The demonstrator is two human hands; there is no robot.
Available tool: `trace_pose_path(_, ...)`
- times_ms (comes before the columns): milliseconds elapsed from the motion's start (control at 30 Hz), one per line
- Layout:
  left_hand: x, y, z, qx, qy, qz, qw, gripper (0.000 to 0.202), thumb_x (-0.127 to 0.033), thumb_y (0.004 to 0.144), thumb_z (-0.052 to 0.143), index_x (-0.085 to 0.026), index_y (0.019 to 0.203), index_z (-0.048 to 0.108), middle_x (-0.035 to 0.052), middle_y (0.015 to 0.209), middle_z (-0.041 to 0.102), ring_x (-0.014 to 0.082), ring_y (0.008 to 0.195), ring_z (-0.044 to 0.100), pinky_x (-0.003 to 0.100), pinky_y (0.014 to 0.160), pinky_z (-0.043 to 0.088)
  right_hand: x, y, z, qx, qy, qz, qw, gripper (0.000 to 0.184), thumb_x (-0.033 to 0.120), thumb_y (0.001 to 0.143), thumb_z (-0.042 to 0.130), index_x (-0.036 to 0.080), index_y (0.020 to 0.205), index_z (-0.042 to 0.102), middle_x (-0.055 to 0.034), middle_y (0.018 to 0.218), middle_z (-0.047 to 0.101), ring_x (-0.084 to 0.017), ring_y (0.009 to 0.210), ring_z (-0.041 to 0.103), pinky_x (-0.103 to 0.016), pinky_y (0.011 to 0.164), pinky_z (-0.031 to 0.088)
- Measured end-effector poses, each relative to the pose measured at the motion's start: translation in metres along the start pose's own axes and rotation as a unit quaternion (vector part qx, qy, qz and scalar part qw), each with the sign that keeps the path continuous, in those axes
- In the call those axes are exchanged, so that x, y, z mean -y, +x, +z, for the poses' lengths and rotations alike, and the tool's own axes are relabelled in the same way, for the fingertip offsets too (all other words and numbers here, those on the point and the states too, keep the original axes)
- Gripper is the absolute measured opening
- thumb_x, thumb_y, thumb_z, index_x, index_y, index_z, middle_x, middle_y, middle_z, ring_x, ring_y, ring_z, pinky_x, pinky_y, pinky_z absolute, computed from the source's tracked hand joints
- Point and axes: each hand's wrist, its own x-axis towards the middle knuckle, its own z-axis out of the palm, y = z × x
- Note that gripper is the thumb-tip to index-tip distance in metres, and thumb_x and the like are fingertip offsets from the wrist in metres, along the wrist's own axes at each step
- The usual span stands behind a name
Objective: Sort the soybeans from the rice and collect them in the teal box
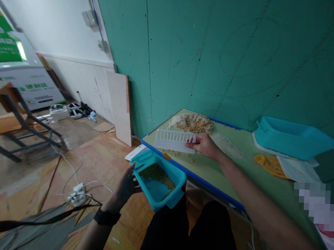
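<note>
A dull green wall with dark screw dots takes up most of what I see ahead. To its left, a white wall carries switch boxes and a blue cable, and a pale board leans at the corner. Over there are shoes on the floor, a white counter with green lettering, and a wooden chair on dark legs. Nearer, a white power strip sits among trailing cords. Off right, a bright blue basin stands near the green wall, beside a mustard-coloured piece and white cloth.
</note>
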Motion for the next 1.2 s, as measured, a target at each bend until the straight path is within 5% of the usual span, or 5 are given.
trace_pose_path(200,0.008,0.0,0.0,0.022,0.007,-0.014,1.0,0.066,-0.062,0.088,0.057,-0.022,0.14,0.059,0.0126,0.129,0.072,0.0358,0.111,0.069,0.049,0.084,0.059,-0.001,-0.006,-0.009,-0.001,-0.019,0.01,1.0,0.038,0.047,0.059,0.088,0.016,0.078,0.078,-0.0036,0.073,0.075,-0.02,0.068,0.069,-0.035,0.07,0.058)
trace_pose_path(633,0.026,-0.012,0.023,0.002,0.013,-0.035,0.999,0.06,-0.064,0.086,0.06,-0.019,0.123,0.071,0.0118,0.111,0.078,0.0343,0.107,0.069,0.042,0.078,0.059,0.001,-0.043,-0.027,-0.025,-0.03,0.02,0.999,0.036,0.048,0.061,0.086,0.016,0.079,0.08,-0.0074,0.081,0.079,-0.024,0.073,0.072,-0.038,0.073,0.059)
trace_pose_path(900,0.04,-0.012,0.027,0.0,-0.003,-0.02,1.0,0.062,-0.064,0.083,0.065,-0.02,0.126,0.069,0.0133,0.114,0.077,0.0365,0.105,0.07,0.048,0.082,0.058,0.003,-0.073,-0.034,-0.058,-0.061,0.011,0.996,0.035,0.05,0.066,0.083,0.019,0.082,0.082,-0.0086,0.087,0.081,-0.03,0.079,0.076,-0.043,0.076,0.062)
trace_pose_path(1200,0.049,-0.012,0.042,-0.032,-0.015,-0.021,0.999,0.074,-0.068,0.073,0.07,-0.017,0.127,0.066,0.0137,0.114,0.075,0.0359,0.112,0.067,0.047,0.087,0.056,0.011,-0.123,-0.027,-0.118,-0.219,-0.059,0.967,0.022,0.037,0.088,0.067,0.021,0.089,0.082,-0.0036,0.081,0.08,-0.023,0.069,0.075,-0.028,0.061,0.058)
